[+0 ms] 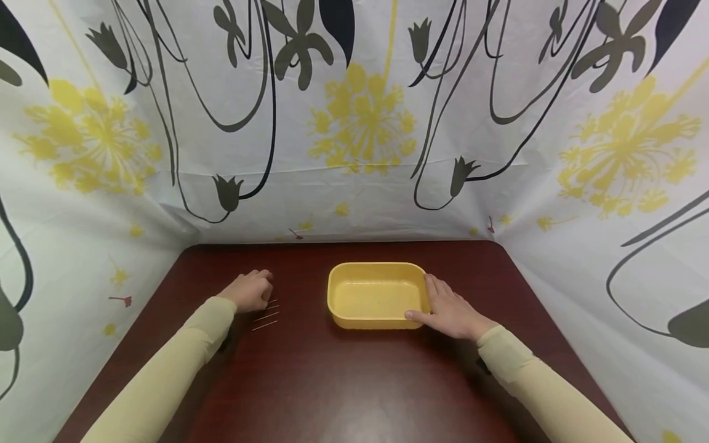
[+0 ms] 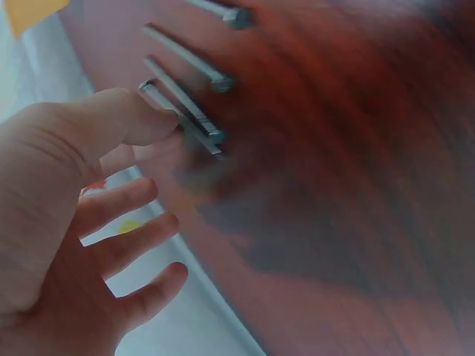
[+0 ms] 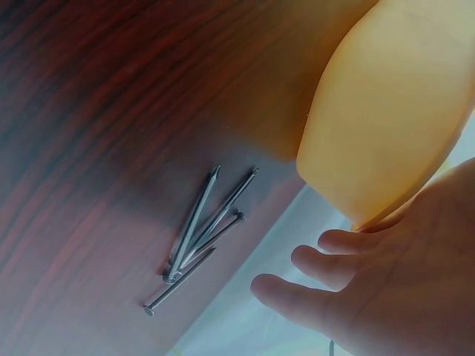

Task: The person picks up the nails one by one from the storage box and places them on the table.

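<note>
In the head view my left hand (image 1: 252,290) is low over the table at the left, fingers bent down beside a row of thin metal nails (image 1: 266,317). Thumb and forefinger pinch a nail (image 2: 200,139) at the row's end in the left wrist view, while the other fingers are spread apart. At the middle of the table is a yellow rectangular box (image 1: 376,322) with an open top and a bare inside. My right hand (image 1: 451,311) rests against its right end, fingers fairly straight along the rim and thumb over the near corner.
Several more nails (image 3: 194,222) lie crossed on the table near the box in the right wrist view. The dark red-brown wooden table (image 1: 354,381) is bordered at the back and sides by a white flower-patterned cloth (image 1: 365,203).
</note>
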`<state>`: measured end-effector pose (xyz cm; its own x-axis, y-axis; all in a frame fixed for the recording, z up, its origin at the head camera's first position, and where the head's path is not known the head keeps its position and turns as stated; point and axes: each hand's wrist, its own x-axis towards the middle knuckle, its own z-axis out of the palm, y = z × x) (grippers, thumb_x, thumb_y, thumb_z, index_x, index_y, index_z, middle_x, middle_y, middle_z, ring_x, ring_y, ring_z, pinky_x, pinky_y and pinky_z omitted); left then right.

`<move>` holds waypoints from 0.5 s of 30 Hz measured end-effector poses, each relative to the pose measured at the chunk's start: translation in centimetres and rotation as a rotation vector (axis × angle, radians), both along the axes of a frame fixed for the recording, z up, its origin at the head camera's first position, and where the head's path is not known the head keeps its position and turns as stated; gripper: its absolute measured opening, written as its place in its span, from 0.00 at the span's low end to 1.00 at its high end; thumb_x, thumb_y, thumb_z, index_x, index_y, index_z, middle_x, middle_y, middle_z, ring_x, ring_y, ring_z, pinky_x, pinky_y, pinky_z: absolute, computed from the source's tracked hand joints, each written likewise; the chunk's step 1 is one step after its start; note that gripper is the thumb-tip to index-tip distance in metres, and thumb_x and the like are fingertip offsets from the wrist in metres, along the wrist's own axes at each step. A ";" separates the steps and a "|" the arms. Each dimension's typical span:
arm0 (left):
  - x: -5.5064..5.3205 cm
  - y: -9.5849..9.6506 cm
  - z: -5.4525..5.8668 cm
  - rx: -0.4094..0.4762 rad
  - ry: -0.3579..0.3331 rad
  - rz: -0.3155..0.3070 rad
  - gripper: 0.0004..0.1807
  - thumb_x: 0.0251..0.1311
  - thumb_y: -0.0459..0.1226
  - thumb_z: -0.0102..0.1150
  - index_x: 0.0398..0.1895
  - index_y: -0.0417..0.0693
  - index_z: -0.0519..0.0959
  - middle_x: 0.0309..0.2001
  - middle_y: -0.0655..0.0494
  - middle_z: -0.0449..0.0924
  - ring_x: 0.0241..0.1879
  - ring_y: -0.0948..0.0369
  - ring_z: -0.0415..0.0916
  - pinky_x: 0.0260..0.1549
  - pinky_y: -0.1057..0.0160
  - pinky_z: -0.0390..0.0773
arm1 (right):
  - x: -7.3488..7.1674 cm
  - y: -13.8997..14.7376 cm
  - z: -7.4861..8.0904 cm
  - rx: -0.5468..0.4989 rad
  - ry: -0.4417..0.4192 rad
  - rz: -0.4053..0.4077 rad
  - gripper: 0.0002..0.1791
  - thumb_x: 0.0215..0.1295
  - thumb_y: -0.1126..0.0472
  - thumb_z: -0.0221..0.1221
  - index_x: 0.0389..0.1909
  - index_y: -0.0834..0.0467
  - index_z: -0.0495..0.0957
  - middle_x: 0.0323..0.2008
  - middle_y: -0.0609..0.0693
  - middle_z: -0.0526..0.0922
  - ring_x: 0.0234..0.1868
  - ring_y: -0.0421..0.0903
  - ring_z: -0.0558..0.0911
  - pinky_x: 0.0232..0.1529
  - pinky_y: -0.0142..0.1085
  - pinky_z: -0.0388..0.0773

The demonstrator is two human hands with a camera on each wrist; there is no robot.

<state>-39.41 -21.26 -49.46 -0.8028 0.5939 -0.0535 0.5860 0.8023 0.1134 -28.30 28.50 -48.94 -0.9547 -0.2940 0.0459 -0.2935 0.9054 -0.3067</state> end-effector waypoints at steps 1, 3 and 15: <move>-0.1 0.1 0.2 0.023 -0.006 0.003 0.15 0.57 0.33 0.64 0.17 0.59 0.76 0.65 0.41 0.70 0.63 0.40 0.68 0.50 0.35 0.71 | 0.0 0.1 0.0 -0.002 -0.004 -0.001 0.69 0.57 0.17 0.48 0.78 0.70 0.42 0.76 0.66 0.51 0.76 0.61 0.55 0.68 0.57 0.60; -0.2 0.2 0.9 0.086 -0.013 0.022 0.12 0.59 0.34 0.62 0.20 0.59 0.79 0.65 0.41 0.70 0.62 0.40 0.68 0.50 0.38 0.72 | -0.1 0.2 0.2 -0.010 -0.012 -0.001 0.69 0.57 0.18 0.49 0.78 0.70 0.42 0.76 0.65 0.51 0.75 0.61 0.55 0.68 0.57 0.61; 4.6 4.0 8.2 0.425 0.118 0.193 0.09 0.69 0.42 0.59 0.44 0.50 0.85 0.56 0.49 0.77 0.54 0.47 0.75 0.49 0.44 0.75 | 0.4 0.3 1.4 -0.082 -0.048 -0.037 0.68 0.58 0.21 0.54 0.79 0.69 0.40 0.78 0.68 0.43 0.77 0.63 0.48 0.69 0.60 0.56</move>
